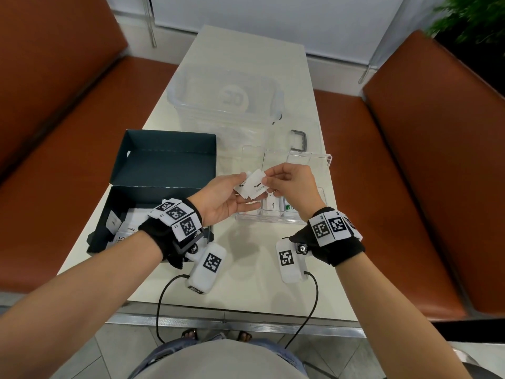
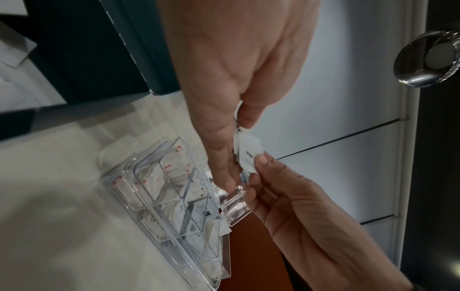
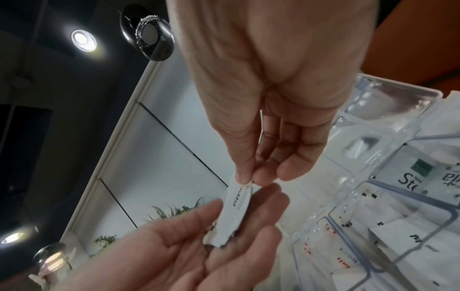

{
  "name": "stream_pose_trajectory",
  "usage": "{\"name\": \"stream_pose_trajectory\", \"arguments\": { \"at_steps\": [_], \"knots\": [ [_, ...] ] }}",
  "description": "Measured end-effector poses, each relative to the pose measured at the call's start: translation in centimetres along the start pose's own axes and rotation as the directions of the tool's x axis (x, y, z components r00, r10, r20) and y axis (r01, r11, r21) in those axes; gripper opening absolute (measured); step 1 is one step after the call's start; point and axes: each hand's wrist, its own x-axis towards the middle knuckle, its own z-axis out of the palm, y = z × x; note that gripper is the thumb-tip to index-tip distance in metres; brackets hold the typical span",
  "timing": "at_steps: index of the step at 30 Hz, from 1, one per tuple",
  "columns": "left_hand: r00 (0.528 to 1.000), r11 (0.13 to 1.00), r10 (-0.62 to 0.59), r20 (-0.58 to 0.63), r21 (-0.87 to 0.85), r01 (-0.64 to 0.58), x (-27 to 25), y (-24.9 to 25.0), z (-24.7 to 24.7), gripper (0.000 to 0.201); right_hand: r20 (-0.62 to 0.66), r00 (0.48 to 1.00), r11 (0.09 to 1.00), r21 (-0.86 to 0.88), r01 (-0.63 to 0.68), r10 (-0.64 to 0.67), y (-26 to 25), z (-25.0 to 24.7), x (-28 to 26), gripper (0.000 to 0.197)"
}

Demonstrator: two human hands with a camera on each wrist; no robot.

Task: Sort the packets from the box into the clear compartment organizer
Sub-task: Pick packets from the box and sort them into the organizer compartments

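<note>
A pale rectangular table (image 1: 246, 64) runs between two rust-brown upholstered benches (image 1: 68, 105), with a white wall panel at its far end and green foliage (image 1: 470, 20) in the room's far right corner. At the far middle of the table stands a large clear lidded tub (image 1: 224, 99); nearer, on the left, sits an open dark teal box (image 1: 161, 170), its raised lid behind and white packets (image 1: 123, 228) lying loose in its base. To the right lies the clear compartment organizer (image 1: 317, 160) with its lid open, and some compartments already hold packets (one in the right wrist view reads "Ste", beside a green square mark; others carry red print too blurred to read). Above the organizer's near left part, both hands meet on a small bunch of white pepper packets (image 1: 252, 186), the top one printed "Pepper". The left hand (image 1: 221, 195) lies palm up beneath the bunch, thumb clamped on its left end, while the right hand (image 1: 292, 184) pinches the top packet's right edge between thumb and forefinger. Both wrists wear black straps (image 1: 336, 236) with black-and-white square markers.
</note>
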Motion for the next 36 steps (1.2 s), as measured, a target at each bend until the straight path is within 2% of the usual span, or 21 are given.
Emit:
{"name": "stream_pose_trajectory", "arguments": {
  "at_steps": [10,15,18,22,25,29,32,36],
  "knots": [
    [0.999,0.995,0.028,0.041,-0.097,-0.024,0.1,-0.2,0.5,0.026,-0.011,1.000,0.994,-0.106,0.015,-0.016,-0.2,0.8,-0.1,0.018],
    [0.998,0.994,0.045,0.048,-0.107,-0.040,0.3,-0.2,0.7,0.029,0.033,0.999,0.993,-0.119,0.018,-0.014,-0.3,0.5,0.1,0.009],
    [0.999,0.999,0.028,0.039,-0.045,-0.026,0.3,-0.2,1.0,0.032,0.052,0.998,0.992,-0.123,0.043,-0.037,-0.6,-0.4,0.6,0.006],
    [0.999,0.982,0.048,-0.025,0.184,-0.042,0.2,0.2,0.8,0.023,-0.013,0.994,0.969,-0.227,0.098,-0.104,-0.6,-2.6,2.1,0.006],
    [0.995,0.964,0.069,-0.066,0.262,-0.049,0.1,0.4,0.3,0.020,0.022,0.996,0.892,-0.442,0.090,-0.089,0.3,-3.5,3.0,0.004],
    [0.992,0.959,0.074,-0.101,0.279,-0.043,-0.2,0.3,-0.3,0.022,0.149,0.987,0.746,-0.664,0.060,0.053,1.6,-3.0,3.7,0.008],
    [0.990,0.957,0.077,-0.114,0.286,-0.042,-0.4,0.2,-0.6,0.019,0.188,0.975,0.674,-0.737,0.059,0.120,2.2,-2.3,4.1,0.011],
    [0.988,0.960,0.084,-0.130,0.274,-0.046,-0.7,0.2,-0.8,0.018,0.185,0.978,0.596,-0.798,0.091,0.098,3.1,-1.0,4.5,0.009]
  ]
}}
